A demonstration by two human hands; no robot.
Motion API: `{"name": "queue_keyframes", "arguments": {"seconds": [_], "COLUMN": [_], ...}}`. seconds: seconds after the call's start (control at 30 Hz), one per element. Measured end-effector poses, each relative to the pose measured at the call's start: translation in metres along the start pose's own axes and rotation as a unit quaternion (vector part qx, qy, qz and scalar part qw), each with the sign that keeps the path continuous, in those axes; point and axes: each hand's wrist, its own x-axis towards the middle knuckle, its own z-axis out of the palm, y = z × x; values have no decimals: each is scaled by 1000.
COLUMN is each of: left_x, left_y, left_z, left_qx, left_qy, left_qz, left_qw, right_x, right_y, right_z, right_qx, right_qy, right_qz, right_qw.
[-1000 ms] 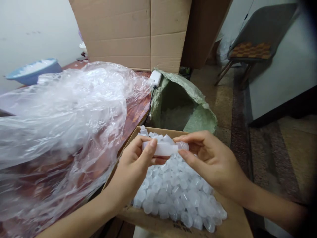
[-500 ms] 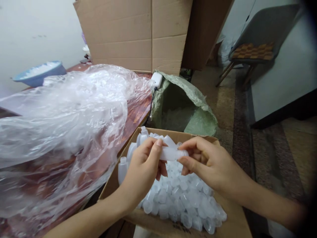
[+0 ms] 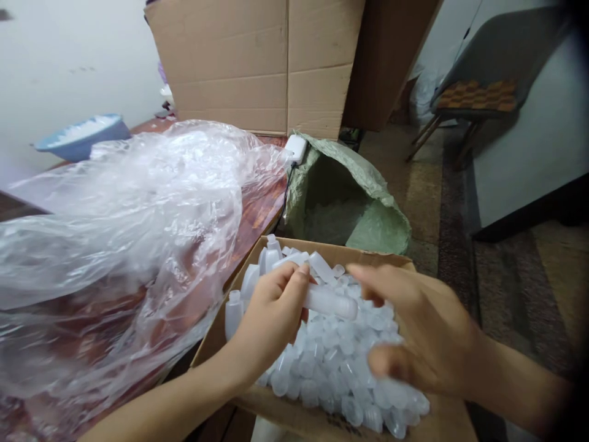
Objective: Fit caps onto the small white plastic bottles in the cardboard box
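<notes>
We see a clear bag (image 3: 119, 233) heaped on the surface (image 3: 260, 209), left side. Right of it is an open carton (image 3: 322, 249) full of caps (image 3: 331, 362), with loose bottles (image 3: 234, 310) along its left wall. Our left hand (image 3: 271, 319) is over the carton, grip closed round a bottle (image 3: 331, 302) held level just above the caps. Our right hand (image 3: 423, 331) is blurred, palm down over the caps, grip spread open, just beside the bottle's end.
</notes>
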Motion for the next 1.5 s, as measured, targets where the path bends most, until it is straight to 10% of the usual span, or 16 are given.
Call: {"name": "queue_keyframes", "arguments": {"seconds": [0.07,0.17,0.37,0.47,0.57,0.7,0.83,1.03,1.23,1.5], "left_x": [-1,-2,-7,-15,-18,-13,-17,-27,-23,-28], "left_y": [0,1,3,4,9,19,10,-17,-27,-35], "left_z": [-2,-5,2,3,-12,-50,-74,-54,-42,-42], "left_qx": [15,22,26,87,205,390,621,729,743,682], "left_qy": [1,2,-28,-9,22,183,120,39,35,-32], "left_qz": [2,2,3,92,246,404,271,107,103,86], "left_qw": [1000,1000,999,992,947,807,726,675,661,726], "right_x": [-7,-14,-2,2,5,17,24,12,-1,-8], "right_y": [9,18,-9,-22,-17,25,46,7,3,8], "right_z": [0,0,1,10,13,9,17,57,72,56], "right_qx": [-54,-49,-125,-91,-29,-153,-196,-13,-22,46], "right_qy": [-15,-96,14,29,29,79,-22,-337,-364,-378], "right_qz": [-88,-12,-106,-27,3,97,136,19,50,131], "right_qw": [995,994,986,995,999,980,971,941,930,915]}}
